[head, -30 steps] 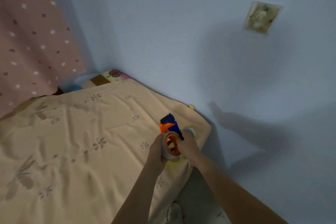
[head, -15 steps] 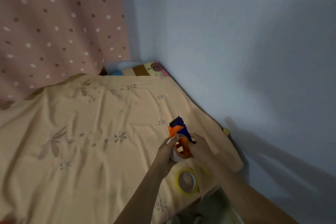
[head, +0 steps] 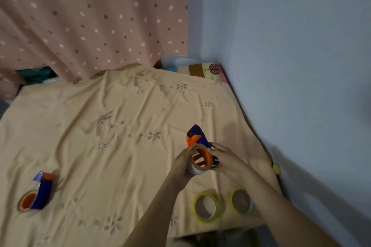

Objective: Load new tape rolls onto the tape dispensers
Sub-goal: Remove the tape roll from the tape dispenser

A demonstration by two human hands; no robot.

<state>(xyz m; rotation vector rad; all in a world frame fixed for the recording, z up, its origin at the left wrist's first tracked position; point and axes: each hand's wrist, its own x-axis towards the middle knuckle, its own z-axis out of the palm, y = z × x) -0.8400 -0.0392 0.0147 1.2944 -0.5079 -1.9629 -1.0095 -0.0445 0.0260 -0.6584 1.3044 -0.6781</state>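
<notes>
Lower right of centre: I held the blue-and-orange dispenser (head: 197,140) up off the tan floral cloth (head: 112,146), a pale tape roll (head: 195,168) sitting around its orange hub (head: 201,159). My left hand (head: 183,163) curled round the roll's left side; my right hand (head: 224,158) gripped the dispenser body from the right, fingers bent over it. Whether the roll was fully seated on the hub, I could not tell. Judged this the seating step. Doing it well, as I reckoned: keep the roll square to the hub, press evenly around the rim rather than at one edge, brace the body with the right hand so it didn't twist. Worth checking the tape's loose end faced the cutter; the end was too blurred to find. Two yellow-edged spare rolls (head: 205,206) lay flat near the bottom right, just beside each other. A second dispenser (head: 37,193) lay at the lower left, well apart; whether it carried tape, I could not make out.
</notes>
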